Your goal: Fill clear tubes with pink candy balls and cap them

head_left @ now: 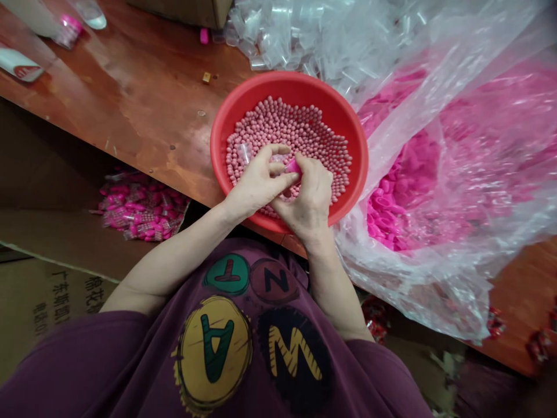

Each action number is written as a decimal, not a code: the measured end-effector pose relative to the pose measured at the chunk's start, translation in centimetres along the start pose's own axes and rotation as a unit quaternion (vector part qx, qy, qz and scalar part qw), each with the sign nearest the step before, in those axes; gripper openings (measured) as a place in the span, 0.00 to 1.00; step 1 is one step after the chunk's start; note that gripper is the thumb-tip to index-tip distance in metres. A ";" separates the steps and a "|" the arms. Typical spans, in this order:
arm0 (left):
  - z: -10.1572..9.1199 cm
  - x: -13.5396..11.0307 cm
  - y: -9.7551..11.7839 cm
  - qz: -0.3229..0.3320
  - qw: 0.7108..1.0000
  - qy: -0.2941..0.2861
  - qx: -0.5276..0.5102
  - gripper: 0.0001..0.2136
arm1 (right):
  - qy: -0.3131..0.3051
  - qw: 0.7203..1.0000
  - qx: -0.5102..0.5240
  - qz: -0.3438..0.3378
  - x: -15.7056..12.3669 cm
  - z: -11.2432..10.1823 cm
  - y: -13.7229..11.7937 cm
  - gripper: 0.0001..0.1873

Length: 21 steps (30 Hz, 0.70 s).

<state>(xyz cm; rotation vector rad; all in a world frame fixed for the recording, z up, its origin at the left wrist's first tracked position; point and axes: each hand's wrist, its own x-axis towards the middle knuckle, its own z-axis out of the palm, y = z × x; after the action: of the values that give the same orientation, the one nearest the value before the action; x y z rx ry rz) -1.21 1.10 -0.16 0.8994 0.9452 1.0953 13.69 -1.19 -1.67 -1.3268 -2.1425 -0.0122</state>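
— Reddish-brown wood, glossy and scuffed: is that the table (143, 104) on your feed?

— Yes. On its near edge I see a round red plastic basin (226, 122), smooth-walled and filled with small matte pink balls (300, 128).

— And the hands?

— Both are over the basin's near side, wrists bent up from the lap and fingertips meeting. My left hand (256, 183) pinches a capped tube (290, 168), thumb beneath and forefinger stretched along the top. My right hand (310, 200) is curled tight on its bright pink end, knuckles towards me. Both are clamped on it, just above the balls.

— What's the tube made of?

— It looks like clear plastic, though the fingers hide most of it.

— And around it?

— To the right, a crinkled transparent bag (435, 273) holds glossy pink caps (400, 186). Clear empty tubes (304, 35) are heaped behind the basin. Lower left, below the table edge, lies a pile of filled tubes (139, 206) beside cardboard (52, 290).
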 end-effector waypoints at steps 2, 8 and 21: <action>-0.2 0.1 0.0 0.021 0.999 -0.024 0.010 0.19 | -0.033 0.999 0.007 -0.009 0.4 -0.2 -0.2 0.34; -5.7 -3.6 2.4 0.175 0.966 0.148 0.122 0.16 | -0.146 0.984 0.096 0.036 2.3 -2.6 2.9 0.39; -10.1 -8.2 4.5 0.242 0.846 0.240 0.410 0.09 | -0.290 0.955 0.053 0.011 2.6 -2.5 3.2 0.12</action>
<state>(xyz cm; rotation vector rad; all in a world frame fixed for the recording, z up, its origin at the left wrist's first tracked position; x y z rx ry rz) -13.48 -4.66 1.96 1.6724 1.7360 1.3951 16.73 1.67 0.71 -1.4117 -2.5560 0.5598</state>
